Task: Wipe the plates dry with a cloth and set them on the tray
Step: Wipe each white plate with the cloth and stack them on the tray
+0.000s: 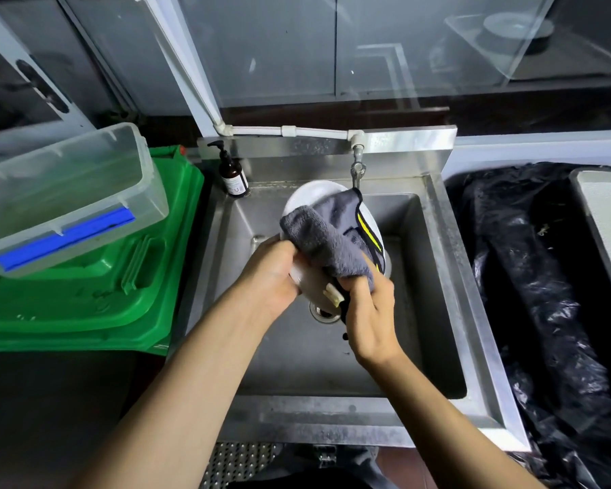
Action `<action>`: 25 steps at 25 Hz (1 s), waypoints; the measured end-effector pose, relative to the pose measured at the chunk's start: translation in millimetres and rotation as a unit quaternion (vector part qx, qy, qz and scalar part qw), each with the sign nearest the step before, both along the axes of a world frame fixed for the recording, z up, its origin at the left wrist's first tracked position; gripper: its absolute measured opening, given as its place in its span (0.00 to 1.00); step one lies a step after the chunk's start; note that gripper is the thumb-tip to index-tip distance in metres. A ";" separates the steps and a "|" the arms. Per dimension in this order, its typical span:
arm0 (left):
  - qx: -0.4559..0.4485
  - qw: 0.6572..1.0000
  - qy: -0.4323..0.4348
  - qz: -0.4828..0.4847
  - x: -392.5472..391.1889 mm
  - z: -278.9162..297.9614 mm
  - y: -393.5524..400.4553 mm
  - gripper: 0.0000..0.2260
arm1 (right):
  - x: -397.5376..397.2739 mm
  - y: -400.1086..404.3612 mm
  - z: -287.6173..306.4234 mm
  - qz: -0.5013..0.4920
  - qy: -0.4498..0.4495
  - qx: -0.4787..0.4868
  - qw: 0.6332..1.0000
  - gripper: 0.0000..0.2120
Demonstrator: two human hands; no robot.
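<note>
Plate-wise, it's a round white ceramic plate point(309, 197) held tilted over the stainless steel sink point(434, 277), right between both hands. Left hand point(274, 273) grips its near-left edge, fingers curled under the rim. Right hand point(367, 312) is bunched round a soft grey microfibre cloth with a yellow-striped trim point(332, 238), which is draped over most of the plate's face, so only the far rim and a bit of the right edge show.

Handling guess: glazed ceramic like this is stiff, breakable and probably slick while wet, and a steel basin underneath isn't forgiving. I'd keep hold at the rim with fingers under and thumb on top, and let the cloth hand add grip from the other side. The cloth is floppy, so it needs bunching to press properly.

Off to the left of the left hand sits a clear plastic bin with a blue strip point(67, 199) on a green plastic crate point(120, 277); can't tell if either is the tray.
</note>
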State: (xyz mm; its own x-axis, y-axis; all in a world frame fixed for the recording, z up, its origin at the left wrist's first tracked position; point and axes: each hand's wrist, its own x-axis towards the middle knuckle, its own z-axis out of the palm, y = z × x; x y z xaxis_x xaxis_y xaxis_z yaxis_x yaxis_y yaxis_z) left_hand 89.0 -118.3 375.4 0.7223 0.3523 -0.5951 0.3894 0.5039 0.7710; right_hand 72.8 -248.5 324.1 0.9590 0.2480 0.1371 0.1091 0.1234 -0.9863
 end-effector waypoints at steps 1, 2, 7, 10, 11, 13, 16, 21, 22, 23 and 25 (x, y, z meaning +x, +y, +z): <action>-0.015 1.000 -0.004 0.016 1.7 1.0 0.2 0.16 | -5.8 -0.8 -3.4 -0.010 -0.022 -0.018 1.000 0.15; -0.028 0.999 0.001 0.026 2.4 2.0 -0.3 0.15 | -10.9 -1.4 -7.1 -0.021 -0.064 -0.042 0.997 0.19; -0.073 0.996 0.019 0.044 0.3 0.1 3.2 0.18 | -27.5 1.0 -28.1 0.004 -0.288 -0.148 0.946 0.23; -0.081 0.995 -0.009 0.053 0.9 4.8 3.6 0.14 | -19.4 -2.5 -33.7 0.029 -0.344 -0.176 0.922 0.25; -0.083 0.995 -0.016 0.057 0.9 6.9 4.2 0.12 | -17.1 -6.6 -37.4 0.027 -0.352 -0.179 0.918 0.25; -0.073 0.995 -0.035 0.061 -1.1 11.6 8.8 0.13 | -17.1 -15.6 -45.7 -0.013 -0.311 -0.167 0.936 0.25; -0.031 0.997 -0.058 0.040 -6.9 20.1 18.0 0.18 | -17.1 -21.4 -44.0 -0.110 -0.040 -0.103 0.988 0.18; -0.037 0.998 -0.060 0.006 -17.2 19.2 10.2 0.19 | 27.4 -24.1 -12.5 -0.171 0.093 -0.049 0.980 0.17; -0.035 0.998 -0.059 -0.003 -19.0 17.9 7.6 0.19 | 35.9 -25.1 -5.7 -0.169 0.086 -0.071 0.979 0.20; -0.032 0.998 -0.056 -0.009 -19.8 17.0 4.7 0.18 | 41.0 -25.5 -1.0 -0.163 0.068 -0.101 0.979 0.22; -0.019 0.998 -0.051 -0.019 -19.5 17.5 -4.2 0.18 | 37.3 -21.2 4.8 -0.125 -0.027 -0.167 0.978 0.25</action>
